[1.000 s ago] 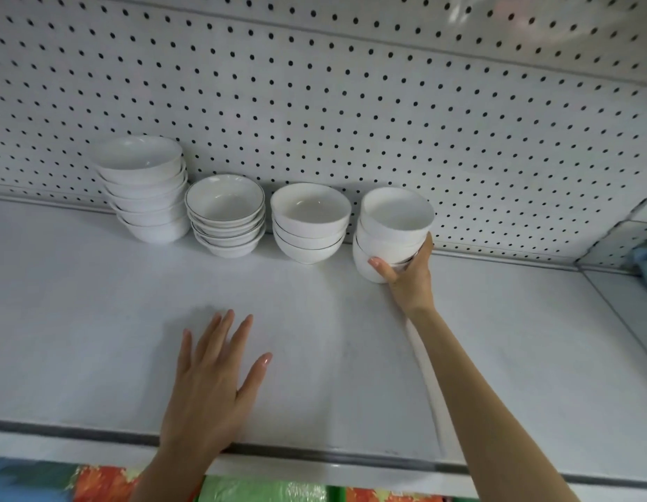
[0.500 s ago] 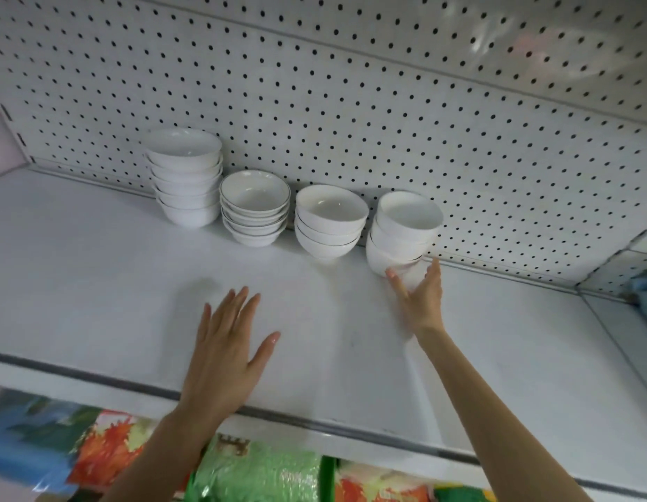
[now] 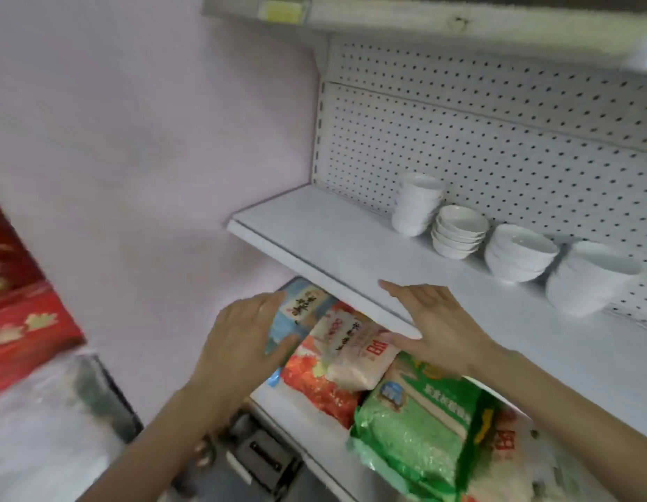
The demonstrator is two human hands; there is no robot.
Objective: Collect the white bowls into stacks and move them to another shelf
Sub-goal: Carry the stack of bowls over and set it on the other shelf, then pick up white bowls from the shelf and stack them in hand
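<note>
Beside pink wall (image 3: 152,139), white shelf (image 3: 333,240)

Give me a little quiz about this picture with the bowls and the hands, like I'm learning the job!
1. Count: how many stacks of white bowls stand on the white shelf?
2. True or false: the left hand and the right hand each hold a bowl.
3. Pick one: what lies on the level under the shelf? A) printed bags B) shoes C) books

Key
1. Four stacks, in a row along the pegboard.
2. False. Both hands are open and hold nothing.
3. A
</note>
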